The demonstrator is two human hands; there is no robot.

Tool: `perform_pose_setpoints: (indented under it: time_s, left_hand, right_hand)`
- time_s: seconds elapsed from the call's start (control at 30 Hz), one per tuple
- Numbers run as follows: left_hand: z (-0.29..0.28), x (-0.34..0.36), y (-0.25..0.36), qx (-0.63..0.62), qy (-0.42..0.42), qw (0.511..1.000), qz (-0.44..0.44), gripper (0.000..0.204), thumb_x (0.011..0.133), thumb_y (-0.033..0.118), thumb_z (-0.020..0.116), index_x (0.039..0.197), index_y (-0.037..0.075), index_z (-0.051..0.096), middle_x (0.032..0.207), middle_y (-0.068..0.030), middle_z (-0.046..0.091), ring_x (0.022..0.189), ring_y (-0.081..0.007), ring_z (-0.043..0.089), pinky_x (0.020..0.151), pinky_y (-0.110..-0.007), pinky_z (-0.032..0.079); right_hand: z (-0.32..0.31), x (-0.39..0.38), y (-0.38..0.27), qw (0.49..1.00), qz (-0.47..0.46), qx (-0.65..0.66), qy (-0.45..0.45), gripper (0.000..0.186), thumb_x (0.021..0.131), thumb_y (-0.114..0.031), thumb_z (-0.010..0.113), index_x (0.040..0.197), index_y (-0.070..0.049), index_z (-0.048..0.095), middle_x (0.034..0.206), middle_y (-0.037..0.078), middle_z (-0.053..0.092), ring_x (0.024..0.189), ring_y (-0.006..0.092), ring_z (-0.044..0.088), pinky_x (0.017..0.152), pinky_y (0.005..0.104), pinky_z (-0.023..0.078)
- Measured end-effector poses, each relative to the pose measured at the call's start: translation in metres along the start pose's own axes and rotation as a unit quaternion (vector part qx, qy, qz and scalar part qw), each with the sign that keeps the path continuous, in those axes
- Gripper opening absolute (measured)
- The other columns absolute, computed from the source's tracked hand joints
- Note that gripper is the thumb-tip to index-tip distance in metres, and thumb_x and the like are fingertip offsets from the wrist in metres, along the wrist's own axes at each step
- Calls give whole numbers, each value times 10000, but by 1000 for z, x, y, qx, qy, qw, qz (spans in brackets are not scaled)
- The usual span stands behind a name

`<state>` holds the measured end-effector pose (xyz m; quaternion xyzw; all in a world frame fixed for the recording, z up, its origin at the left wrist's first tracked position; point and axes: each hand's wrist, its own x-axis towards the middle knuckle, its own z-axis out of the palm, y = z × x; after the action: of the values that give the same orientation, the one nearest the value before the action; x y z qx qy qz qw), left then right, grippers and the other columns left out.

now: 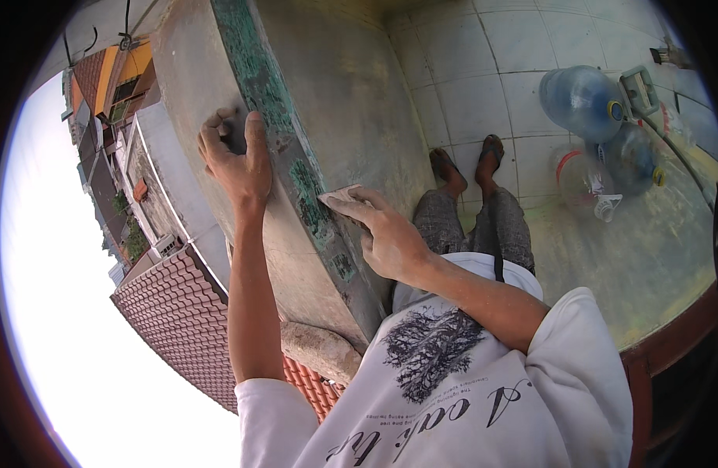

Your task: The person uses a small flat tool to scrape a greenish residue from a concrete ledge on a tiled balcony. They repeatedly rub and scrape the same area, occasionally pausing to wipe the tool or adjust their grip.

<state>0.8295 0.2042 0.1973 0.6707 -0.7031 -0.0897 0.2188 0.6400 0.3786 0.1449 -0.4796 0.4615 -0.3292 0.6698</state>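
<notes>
Floored in pale square tiles (pixel 522 93), flanked at right by a yellow-streaked wall (pixel 655 269) with red-brown frame (pixel 671 347) along its edge, opening at left onto reddish tiled roofs (pixel 179 308), a grey neighbouring wall (pixel 168 152) and an orange-fronted building (pixel 132 70), lit by bright, washed-out white sky (pixel 54 265).

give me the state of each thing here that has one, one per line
left hand: fingers bent, on the ledge
right hand: gripping a flat piece
flat piece: held against the ledge
green paint: patchy, worn through
big blue bottle: neck rightward, contents unclear
red-ringed bottle: see-through, contents unclear
feet: apart, on tiles
</notes>
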Motion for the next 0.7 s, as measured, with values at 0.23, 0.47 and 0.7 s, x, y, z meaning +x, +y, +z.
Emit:
perform_pose_setpoints:
  time_s: [0.23, 0.47, 0.7]
  left_hand:
    - [0, 2, -6, -5, -1, 1000, 7, 566, 950, 518, 805, 1302, 99, 659, 1192, -83, 575, 1175, -266, 533, 1128, -499, 340]
    - [2, 5, -12, -1, -6, 1000, 6, 556, 939, 501, 813, 1303, 109, 662, 1208, -83, 575, 1177, -271, 544, 1135, -477, 344]
    - [0, 4, 1, 16, -10, 1000, -8, 565, 958, 503, 795, 1318, 95, 645, 1239, -92, 573, 1203, -270, 536, 1153, -518, 312]
  right_hand:
    - [4, 2, 2, 998, -26, 18, 48, 842, 818, 211, 545, 1566, -173, 604, 1530, 165, 561, 1358, 396, 617, 1161, 419, 533]
    - [2, 6, -2, 996, -49, -11, 72, 852, 829, 208, 535, 1573, -203, 598, 1568, 139, 549, 1366, 371, 617, 1132, 435, 555]
    - [3, 6, 0, 996, -37, -54, 57, 810, 829, 201, 556, 1544, -175, 617, 1548, 141, 564, 1269, 403, 674, 1089, 414, 578]
